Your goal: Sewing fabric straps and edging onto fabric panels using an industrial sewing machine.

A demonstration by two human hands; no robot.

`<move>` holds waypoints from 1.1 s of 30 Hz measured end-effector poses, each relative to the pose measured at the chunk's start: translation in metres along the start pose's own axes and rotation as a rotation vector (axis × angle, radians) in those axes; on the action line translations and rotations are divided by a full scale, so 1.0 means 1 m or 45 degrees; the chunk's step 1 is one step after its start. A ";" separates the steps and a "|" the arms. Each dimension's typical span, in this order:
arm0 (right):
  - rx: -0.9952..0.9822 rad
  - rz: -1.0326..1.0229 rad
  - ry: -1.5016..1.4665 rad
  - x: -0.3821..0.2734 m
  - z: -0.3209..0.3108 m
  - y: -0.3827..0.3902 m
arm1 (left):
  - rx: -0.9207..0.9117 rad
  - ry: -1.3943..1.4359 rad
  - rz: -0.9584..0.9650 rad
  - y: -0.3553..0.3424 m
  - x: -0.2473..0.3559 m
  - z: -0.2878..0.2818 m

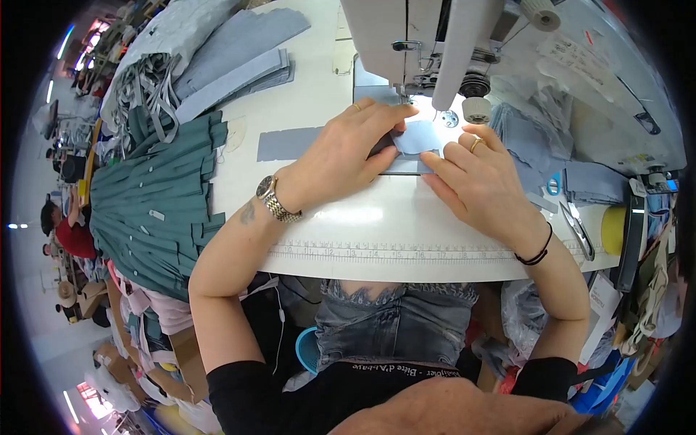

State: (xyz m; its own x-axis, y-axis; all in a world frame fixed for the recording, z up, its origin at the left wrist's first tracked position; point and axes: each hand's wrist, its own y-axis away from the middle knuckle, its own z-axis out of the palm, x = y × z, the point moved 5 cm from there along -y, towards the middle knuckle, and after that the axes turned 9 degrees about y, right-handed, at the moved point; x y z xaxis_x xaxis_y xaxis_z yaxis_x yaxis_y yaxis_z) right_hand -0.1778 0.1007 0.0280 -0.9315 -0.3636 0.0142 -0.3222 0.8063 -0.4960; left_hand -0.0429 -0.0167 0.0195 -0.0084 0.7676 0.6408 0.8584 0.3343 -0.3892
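A light blue fabric piece (415, 136) lies on the sewing machine's bed, just right of and below the presser foot (404, 97). My left hand (351, 148), with a watch at the wrist, has its fingers closed on the piece's left part, where darker grey cloth shows under them; the fingertips partly hide it. My right hand (471, 174) rests at the piece's right side, fingers bent and apart, index fingertip touching its lower edge and thumb lower down. A grey strip (286, 145) lies to the left of my left hand.
Green pleated fabric (148, 210) and grey cut pieces (239, 65) cover the table's left. At right lie scissors (580, 228), folded grey pieces (594, 181) and a yellow cone (613, 230). The machine head (384, 36) overhangs my hands. A co-worker (76, 232) in red works at far left.
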 end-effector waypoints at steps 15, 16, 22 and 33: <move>-0.063 0.027 0.047 0.001 0.011 -0.005 | -0.010 -0.341 0.370 0.004 0.006 -0.003; -0.067 0.029 0.058 0.001 0.010 -0.005 | -0.021 -0.313 0.267 0.003 0.007 -0.004; -0.032 0.098 0.063 -0.001 0.002 -0.006 | -0.070 -0.197 0.079 0.002 -0.003 -0.005; -0.097 0.061 -0.002 0.002 0.012 0.000 | -0.103 -0.135 0.067 0.001 -0.003 -0.008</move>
State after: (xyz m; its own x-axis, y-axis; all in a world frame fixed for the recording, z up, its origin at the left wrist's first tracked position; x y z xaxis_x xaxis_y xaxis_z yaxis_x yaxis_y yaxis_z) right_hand -0.1773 0.0942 0.0181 -0.9460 -0.3241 -0.0091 -0.2891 0.8561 -0.4283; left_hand -0.0382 -0.0225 0.0224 -0.0128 0.8380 0.5455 0.8975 0.2502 -0.3632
